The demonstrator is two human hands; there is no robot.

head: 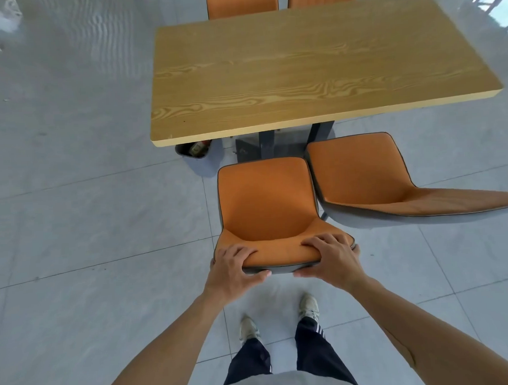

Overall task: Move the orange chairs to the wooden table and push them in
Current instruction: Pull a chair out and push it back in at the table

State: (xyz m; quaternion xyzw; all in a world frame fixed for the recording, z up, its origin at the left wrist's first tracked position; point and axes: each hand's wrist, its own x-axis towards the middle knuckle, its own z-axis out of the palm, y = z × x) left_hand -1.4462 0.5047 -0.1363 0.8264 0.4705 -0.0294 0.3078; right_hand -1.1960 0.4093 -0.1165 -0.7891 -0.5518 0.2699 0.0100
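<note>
While arms extended: left hand (231, 268) and right hand (331, 260), fingers curled tight over orange chair (266, 203) backrest.

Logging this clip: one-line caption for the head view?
Both hands, left hand and right hand, grip an orange chair backrest facing the wooden table.
</note>
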